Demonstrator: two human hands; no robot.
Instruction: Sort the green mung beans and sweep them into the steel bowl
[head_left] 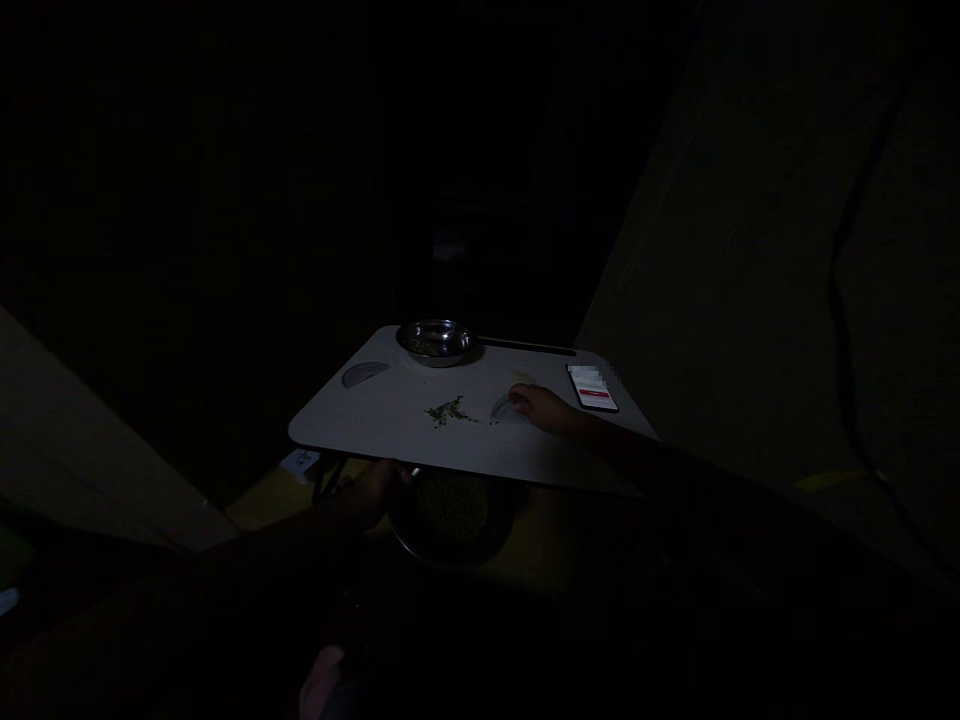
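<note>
**Right hand (pixel 536 408) and scattered beans (pixel 446 412) on a tabletop (pixel 352 425).** The beans lie in a loose trail at the middle of the tabletop. The right arm reaches in from the right, palm down, with the hand resting on the tabletop just beside the trail. Its fingers curl loosely; no grasp can be made out. The left hand (pixel 371 490) lies at the tabletop's near edge, its fingers too dark to tell released from clenched. Below that edge sits a dark bowl (pixel 450 535) of beans, partly hidden; a steel bowl (pixel 435 342) stands at the far edge, a phone (pixel 592 388) at the right. Risk: a hasty stroke could scatter beans past the edge, missing the dark bowl; uneven pressure could tilt the tabletop.
</note>
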